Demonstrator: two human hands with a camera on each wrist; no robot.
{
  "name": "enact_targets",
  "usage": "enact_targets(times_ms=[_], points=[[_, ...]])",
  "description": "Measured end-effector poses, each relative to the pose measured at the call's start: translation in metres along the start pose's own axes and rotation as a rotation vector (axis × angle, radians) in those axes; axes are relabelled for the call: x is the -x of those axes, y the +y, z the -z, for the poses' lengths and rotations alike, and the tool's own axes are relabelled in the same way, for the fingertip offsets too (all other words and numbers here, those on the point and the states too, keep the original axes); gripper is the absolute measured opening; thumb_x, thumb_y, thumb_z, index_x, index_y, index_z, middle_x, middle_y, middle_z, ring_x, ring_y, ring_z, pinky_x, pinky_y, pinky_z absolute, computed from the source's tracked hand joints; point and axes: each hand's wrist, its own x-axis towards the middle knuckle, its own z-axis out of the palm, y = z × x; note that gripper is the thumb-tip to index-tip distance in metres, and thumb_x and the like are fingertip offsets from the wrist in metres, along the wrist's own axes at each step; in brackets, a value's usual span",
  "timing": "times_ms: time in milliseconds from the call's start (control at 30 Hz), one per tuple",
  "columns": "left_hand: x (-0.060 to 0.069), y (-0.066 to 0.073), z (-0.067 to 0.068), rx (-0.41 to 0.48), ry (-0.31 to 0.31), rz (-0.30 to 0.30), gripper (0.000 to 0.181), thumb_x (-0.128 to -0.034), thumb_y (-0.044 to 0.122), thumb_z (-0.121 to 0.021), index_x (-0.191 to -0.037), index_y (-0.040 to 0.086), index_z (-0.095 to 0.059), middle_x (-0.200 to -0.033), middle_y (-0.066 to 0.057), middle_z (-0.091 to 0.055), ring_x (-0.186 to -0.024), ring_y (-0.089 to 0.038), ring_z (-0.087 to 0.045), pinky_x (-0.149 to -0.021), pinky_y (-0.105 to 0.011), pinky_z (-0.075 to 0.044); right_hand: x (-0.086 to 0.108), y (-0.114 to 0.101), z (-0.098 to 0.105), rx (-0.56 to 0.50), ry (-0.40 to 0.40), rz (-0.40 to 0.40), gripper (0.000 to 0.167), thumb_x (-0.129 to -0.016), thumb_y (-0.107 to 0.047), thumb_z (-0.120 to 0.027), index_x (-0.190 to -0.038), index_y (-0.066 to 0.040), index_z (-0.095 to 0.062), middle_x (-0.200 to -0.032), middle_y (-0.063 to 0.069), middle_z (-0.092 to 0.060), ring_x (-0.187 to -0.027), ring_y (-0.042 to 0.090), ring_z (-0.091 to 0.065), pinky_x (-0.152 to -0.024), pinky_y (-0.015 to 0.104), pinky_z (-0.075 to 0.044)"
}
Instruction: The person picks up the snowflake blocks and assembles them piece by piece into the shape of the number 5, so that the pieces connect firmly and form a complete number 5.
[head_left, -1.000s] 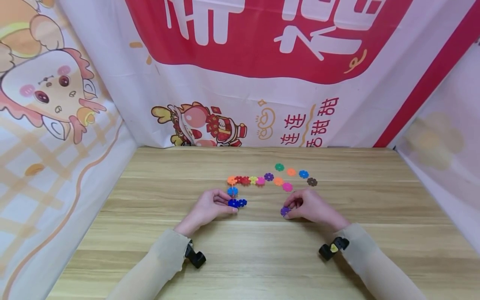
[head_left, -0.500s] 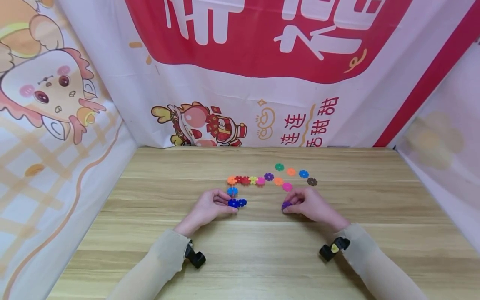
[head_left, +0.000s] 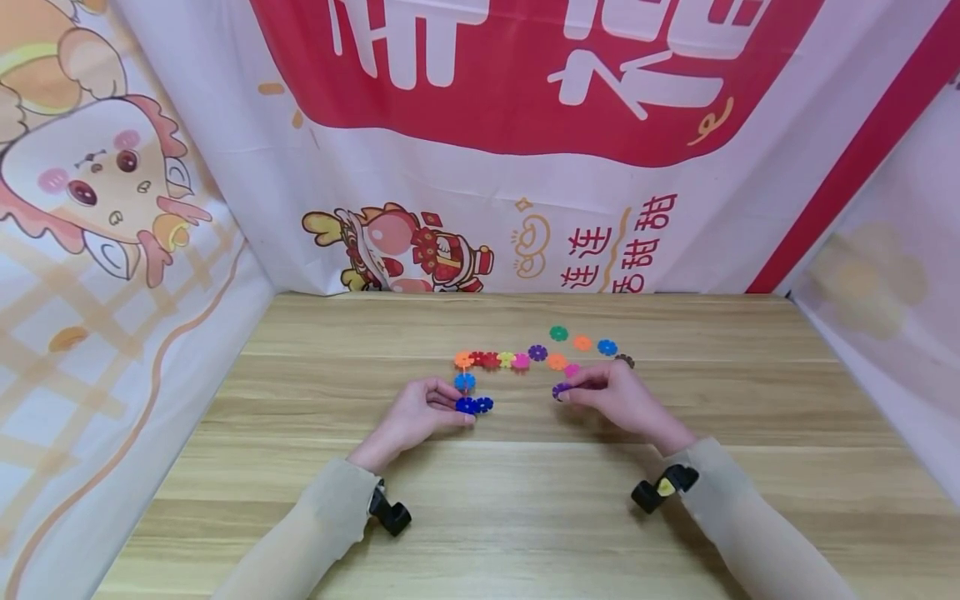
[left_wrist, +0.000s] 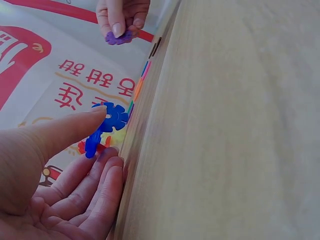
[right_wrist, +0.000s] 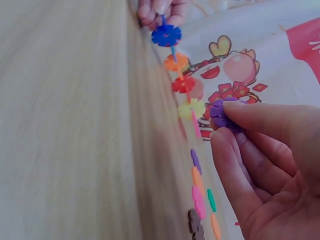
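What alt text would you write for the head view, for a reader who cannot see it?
A person's left hand holds the dark blue end of a chain of flower-shaped discs; the right hand pinches a purple disc. Loose discs lie nearby on a wooden table, with a printed cloth behind.

Beige sleeves [head_left: 333,500], black wrist devices [head_left: 392,512], small yellow patch [head_left: 665,487]

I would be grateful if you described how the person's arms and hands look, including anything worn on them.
The left hand and right hand are bare, with no gloves or rings visible. Pale beige sleeves cover both forearms to near the wrist, where each arm bears a black device; the right one shows a yellow patch.
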Motion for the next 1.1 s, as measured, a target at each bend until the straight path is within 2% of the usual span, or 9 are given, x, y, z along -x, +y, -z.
enact_targets(times_ms=[200,400,533,700,867,1100], points=[[0.0,0.0,0.0,0.009,-0.002,-0.002,0.042,-0.0757,0.019,-0.093,-0.107,0.005,-0.067,-0.101,-0.006,-0.07,-0.089,-0.02,-0.068,-0.083,-0.035,-0.056,-0.001,-0.009,-0.002,-0.045,-0.019,-0.02,0.018,-0.09,-0.029,-0.081,-0.103,-0.016,-0.079,-0.106,0.003,-0.072,-0.094,0.025,-0.067,-0.084,0.041,-0.058],[0.001,0.001,0.0,0.0,0.003,-0.005,0.043,-0.0761,0.019,-0.092,-0.108,0.004,-0.067,-0.101,-0.006,-0.069,-0.088,-0.019,-0.067,-0.082,-0.035,-0.057,-0.004,-0.016,-0.009,-0.096,-0.04,-0.048,0.019,-0.088,-0.025,-0.083,-0.101,-0.012,-0.077,-0.099,0.006,-0.074,-0.089,0.028,-0.069,-0.08,0.043,-0.059],[0.001,0.002,0.0,-0.004,0.004,-0.003,0.044,-0.0758,0.019,-0.093,-0.108,0.005,-0.067,-0.101,-0.006,-0.069,-0.089,-0.019,-0.067,-0.082,-0.035,-0.057,-0.007,-0.014,-0.02,-0.138,-0.042,-0.036,0.02,-0.088,-0.022,-0.083,-0.102,-0.008,-0.077,-0.095,0.008,-0.074,-0.086,0.03,-0.072,-0.077,0.041,-0.061],[0.0,0.002,-0.001,-0.008,0.008,0.0,0.043,-0.0752,0.019,-0.093,-0.107,0.005,-0.067,-0.101,-0.006,-0.069,-0.089,-0.02,-0.067,-0.083,-0.035,-0.056,-0.013,-0.01,-0.037,-0.183,-0.052,0.01,0.015,-0.092,-0.012,-0.078,-0.104,-0.003,-0.077,-0.1,0.011,-0.072,-0.087,0.029,-0.073,-0.077,0.038,-0.061],[0.0,0.002,0.0,-0.007,0.012,-0.009,0.042,-0.0753,0.018,-0.093,-0.106,0.005,-0.067,-0.099,-0.005,-0.07,-0.088,-0.02,-0.068,-0.083,-0.035,-0.056,-0.02,-0.011,-0.055,-0.261,-0.035,-0.023,0.012,-0.092,-0.007,-0.076,-0.103,-0.002,-0.078,-0.102,0.011,-0.073,-0.088,0.026,-0.073,-0.079,0.035,-0.06],[0.001,0.003,-0.001,-0.003,0.012,-0.014,0.042,-0.0752,0.017,-0.093,-0.106,0.004,-0.067,-0.099,-0.005,-0.07,-0.088,-0.02,-0.068,-0.083,-0.035,-0.057,-0.027,-0.013,-0.069,-0.343,-0.014,-0.076,0.016,-0.09,-0.005,-0.078,-0.105,0.001,-0.076,-0.097,0.014,-0.075,-0.08,0.025,-0.074,-0.075,0.037,-0.061]])
